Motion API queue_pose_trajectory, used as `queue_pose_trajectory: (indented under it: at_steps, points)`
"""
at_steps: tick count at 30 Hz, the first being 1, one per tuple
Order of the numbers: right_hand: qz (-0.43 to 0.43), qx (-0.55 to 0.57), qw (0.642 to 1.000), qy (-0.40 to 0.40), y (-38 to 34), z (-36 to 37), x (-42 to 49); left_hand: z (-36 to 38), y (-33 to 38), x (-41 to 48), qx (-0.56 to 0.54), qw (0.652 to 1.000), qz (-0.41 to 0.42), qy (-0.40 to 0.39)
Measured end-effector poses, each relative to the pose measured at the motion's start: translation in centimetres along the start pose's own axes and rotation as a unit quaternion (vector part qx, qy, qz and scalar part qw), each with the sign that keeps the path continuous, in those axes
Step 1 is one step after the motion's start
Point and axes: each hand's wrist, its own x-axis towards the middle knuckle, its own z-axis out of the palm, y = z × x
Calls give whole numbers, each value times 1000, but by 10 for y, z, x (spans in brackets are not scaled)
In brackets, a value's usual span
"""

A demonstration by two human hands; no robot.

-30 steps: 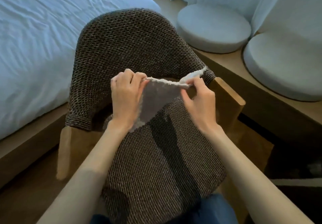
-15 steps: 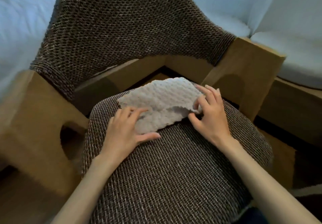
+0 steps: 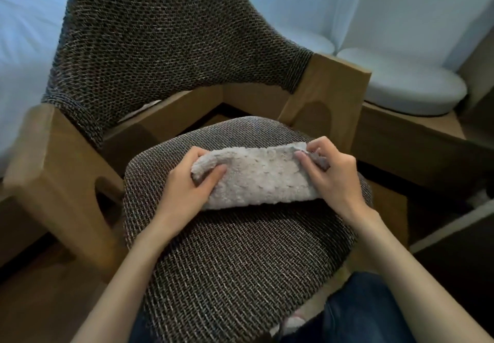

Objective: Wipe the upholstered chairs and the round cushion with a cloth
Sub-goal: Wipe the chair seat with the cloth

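A brown woven upholstered chair [image 3: 165, 48] with wooden arms fills the view, its seat cushion [image 3: 240, 257] right below me. A fluffy pale cloth [image 3: 256, 179], folded into a thick strip, lies on the back half of the seat. My left hand [image 3: 187, 190] pinches the cloth's left end, thumb on top. My right hand [image 3: 331, 177] grips its right end. A round pale cushion [image 3: 406, 86] rests on the wooden platform to the right, behind the chair's arm.
A second round pale cushion [image 3: 307, 40] peeks out behind the chair back. A bed with a white sheet [image 3: 24, 48] stands at the left. White curtains [image 3: 387, 3] hang at the back. My jeans-clad legs [image 3: 361, 310] are at the bottom edge.
The cloth went from held up and spread, to laid flat on the seat, to folded into a strip. Both hands moved toward me and now grip its ends. The view has closed in on the seat.
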Motion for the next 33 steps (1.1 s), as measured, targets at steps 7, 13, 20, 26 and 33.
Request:
queue_pose_trajectory:
  at_steps: [7,13,20,26,33]
  points:
    - [66,-101,991,-53,1,8,7,9,-34,8,108,989,-82,59]
    - [87,-204,966,-133,7,45,44,10,-50,29,181,965,-175,70]
    - [50,-154,918,-362,-13,71,8,7,-55,25,217,955,-183,81]
    - [58,-131,910,-389,-7,66,5,6,-45,17,241,968,-57,49]
    - [253,-226,918,-205,30,31,-3,10,-53,14,229,968,-99,-5]
